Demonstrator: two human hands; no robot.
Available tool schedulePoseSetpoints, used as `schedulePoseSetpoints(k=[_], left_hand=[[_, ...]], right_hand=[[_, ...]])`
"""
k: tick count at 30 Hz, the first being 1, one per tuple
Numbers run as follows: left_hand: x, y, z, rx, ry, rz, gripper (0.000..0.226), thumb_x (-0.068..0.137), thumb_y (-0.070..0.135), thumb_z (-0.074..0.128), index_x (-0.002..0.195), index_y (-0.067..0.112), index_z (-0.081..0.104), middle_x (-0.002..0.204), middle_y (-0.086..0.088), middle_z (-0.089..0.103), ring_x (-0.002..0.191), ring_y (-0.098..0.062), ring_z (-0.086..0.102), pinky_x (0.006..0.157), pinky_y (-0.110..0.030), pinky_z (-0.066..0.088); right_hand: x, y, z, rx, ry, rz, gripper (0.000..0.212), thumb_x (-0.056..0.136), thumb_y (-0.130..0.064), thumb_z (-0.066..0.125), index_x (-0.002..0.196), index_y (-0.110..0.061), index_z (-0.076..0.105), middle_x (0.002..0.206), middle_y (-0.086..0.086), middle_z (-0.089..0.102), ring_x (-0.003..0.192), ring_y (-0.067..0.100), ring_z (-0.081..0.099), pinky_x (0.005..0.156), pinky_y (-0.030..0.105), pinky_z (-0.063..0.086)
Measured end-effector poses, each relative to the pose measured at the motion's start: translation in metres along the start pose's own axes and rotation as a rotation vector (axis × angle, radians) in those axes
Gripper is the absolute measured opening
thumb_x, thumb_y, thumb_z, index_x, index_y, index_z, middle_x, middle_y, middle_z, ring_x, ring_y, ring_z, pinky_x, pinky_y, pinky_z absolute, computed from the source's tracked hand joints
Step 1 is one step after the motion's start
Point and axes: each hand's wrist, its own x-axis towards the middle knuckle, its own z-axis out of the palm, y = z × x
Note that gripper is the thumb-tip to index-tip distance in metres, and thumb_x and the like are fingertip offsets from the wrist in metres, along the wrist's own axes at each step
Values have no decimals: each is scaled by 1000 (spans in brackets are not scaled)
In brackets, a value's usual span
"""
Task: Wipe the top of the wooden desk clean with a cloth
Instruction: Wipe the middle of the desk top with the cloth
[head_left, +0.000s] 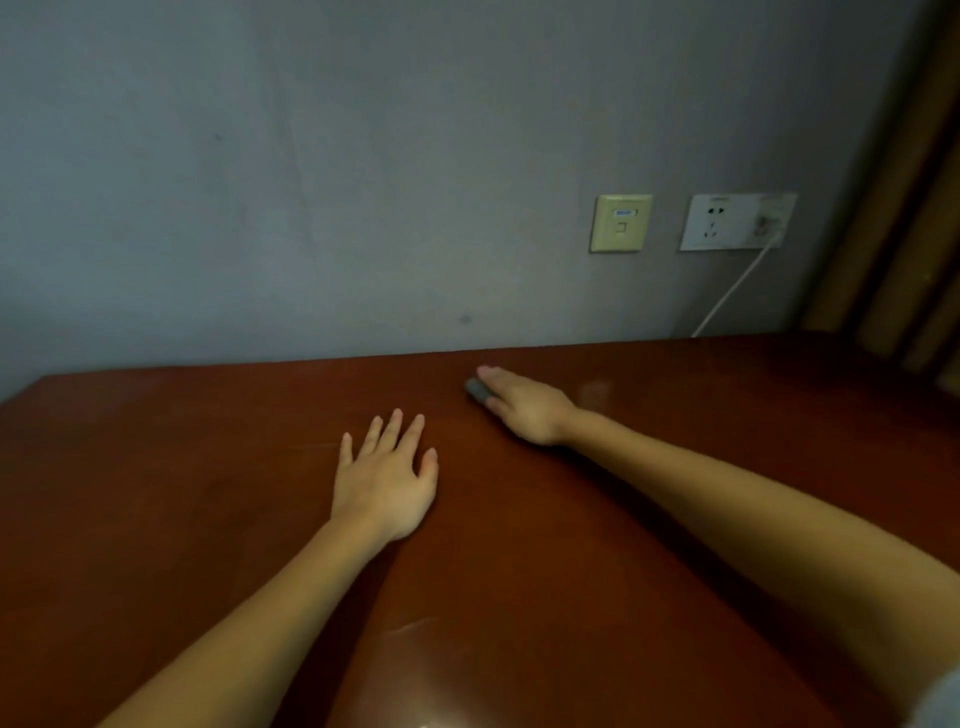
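Observation:
The reddish-brown wooden desk (208, 467) fills the lower half of the head view. My left hand (384, 478) lies flat on it near the middle, fingers spread and straight. My right hand (524, 405) reaches farther back toward the wall, fingers stretched out flat over a small grey cloth (475, 389). Only a dark grey corner of the cloth shows from under the fingers; the hand covers the remainder.
A grey wall rises behind the desk's far edge. On it sit a yellowish data socket (621, 223) and a white power outlet (737, 222) with a white cable (732, 296) running down behind the desk. Brown curtain folds (904, 208) hang at the right.

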Motion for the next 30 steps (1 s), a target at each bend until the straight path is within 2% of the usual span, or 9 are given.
schedulePoseSetpoints(k=[3,5,9,11,16,18,23,30], left_hand=[[-2,-1,0,14,-7,4,58,101,50,13,153,30,0,161,4,-7,148,-16,-6,119,-43,-4],[-2,-2,0,20,-6,10,58,101,50,12,153,29,0,161,3,-7,148,-17,-6,119,-43,-4],[-1,-2,2,17,7,16,58,101,50,13,153,29,-1,161,3,-8,148,-17,-6,119,-43,-3],[0,-2,3,16,16,19,58,101,50,14,153,29,0,161,3,-7,148,-17,-6,119,-43,-3],[2,-2,4,9,31,15,59,100,51,14,153,30,0,161,3,-7,148,-16,-6,119,-43,-4],[1,-2,3,7,33,13,59,100,52,14,153,30,0,161,3,-7,148,-16,-6,119,-43,-4],[1,-1,3,-3,18,-5,59,100,51,15,153,30,1,161,4,-5,148,-16,-5,119,-43,-4],[-2,2,0,10,7,-17,58,101,48,15,154,27,4,161,2,-3,148,-17,-3,120,-43,-2]], right_hand=[[-55,8,0,-6,-1,-105,53,103,-36,25,152,-20,13,158,-7,12,145,8,12,109,16,9],[-81,35,-10,15,5,-47,52,103,-36,26,152,-23,13,158,-9,12,145,7,13,108,15,8],[-94,111,-30,-1,46,258,54,103,-38,26,152,-20,15,159,-4,14,145,13,16,117,29,13],[-84,133,-33,1,76,370,55,103,-38,25,152,-14,15,159,1,14,146,15,16,118,31,13],[-20,117,-26,28,150,516,55,103,-38,24,149,-8,22,157,10,21,144,23,22,117,36,18],[-1,90,-19,32,150,490,53,103,-37,26,147,-9,26,155,10,25,142,25,28,116,39,22],[9,1,4,22,65,205,57,104,-40,20,151,-8,15,159,8,13,147,20,14,118,31,10],[-54,-72,19,-2,28,-64,54,103,-32,26,152,-13,12,160,4,13,147,15,11,120,29,9]])
